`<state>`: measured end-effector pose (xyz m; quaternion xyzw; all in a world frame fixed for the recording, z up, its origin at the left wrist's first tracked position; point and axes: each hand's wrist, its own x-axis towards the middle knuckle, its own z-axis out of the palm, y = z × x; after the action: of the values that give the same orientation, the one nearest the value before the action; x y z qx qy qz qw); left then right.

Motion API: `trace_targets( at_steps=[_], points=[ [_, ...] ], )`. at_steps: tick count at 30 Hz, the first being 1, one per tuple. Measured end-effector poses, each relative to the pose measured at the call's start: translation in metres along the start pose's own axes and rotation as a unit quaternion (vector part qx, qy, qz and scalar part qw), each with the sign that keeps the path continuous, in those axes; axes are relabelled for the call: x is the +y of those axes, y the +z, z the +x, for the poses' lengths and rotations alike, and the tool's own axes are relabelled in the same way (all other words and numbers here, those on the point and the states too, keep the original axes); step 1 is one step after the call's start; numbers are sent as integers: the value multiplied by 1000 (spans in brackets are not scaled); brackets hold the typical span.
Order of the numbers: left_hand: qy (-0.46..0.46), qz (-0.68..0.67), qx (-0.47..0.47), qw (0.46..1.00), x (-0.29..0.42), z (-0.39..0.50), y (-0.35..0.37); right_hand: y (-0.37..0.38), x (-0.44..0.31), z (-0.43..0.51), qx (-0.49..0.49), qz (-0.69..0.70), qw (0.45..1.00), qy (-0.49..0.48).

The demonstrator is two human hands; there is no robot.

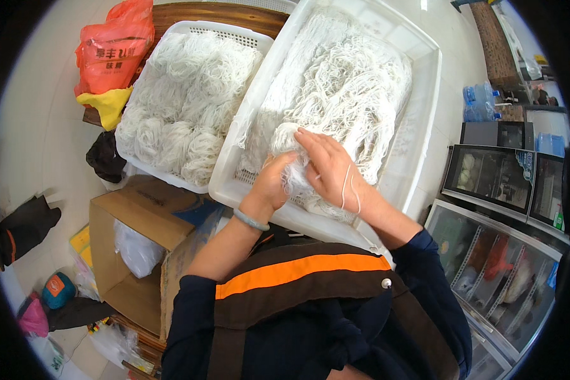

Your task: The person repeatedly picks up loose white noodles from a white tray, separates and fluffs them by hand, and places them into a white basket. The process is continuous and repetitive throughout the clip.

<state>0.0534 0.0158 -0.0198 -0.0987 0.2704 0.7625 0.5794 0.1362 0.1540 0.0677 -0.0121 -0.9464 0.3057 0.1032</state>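
Note:
Between my hands is a bundle of thin white noodles, its strands folded over and hanging loosely. My left hand cups its left side, thumb on top; a pale bangle circles that wrist. My right hand presses on the right side with its fingers stretched over the top. A few loose strands cling to the back of the right hand. Both hands are over the near end of a large white plastic crate. Loose, tangled noodles fill much of it.
Left of the crate, a smaller perforated white basket holds several noodle bundles. A red plastic bag and yellow cloth-like piece lie beyond it. An open cardboard box stands at near left. Glass-fronted refrigerators line the right.

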Motion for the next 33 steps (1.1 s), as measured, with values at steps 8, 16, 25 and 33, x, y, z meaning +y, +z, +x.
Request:
trace_targets(
  at_steps=[8,16,25,33],
  points=[
    [-5,159,6,987,-2,-2,-2,-9,-22,-16,16,243,968,65],
    [15,157,17,987,15,-16,8,-73,167,7,160,127,949,238],
    [4,137,19,990,7,-33,22,-78,295,4,17,-251,919,303],
    [-12,122,-11,992,5,-41,23,-171,243,17,204,36,924,322]
  ],
)
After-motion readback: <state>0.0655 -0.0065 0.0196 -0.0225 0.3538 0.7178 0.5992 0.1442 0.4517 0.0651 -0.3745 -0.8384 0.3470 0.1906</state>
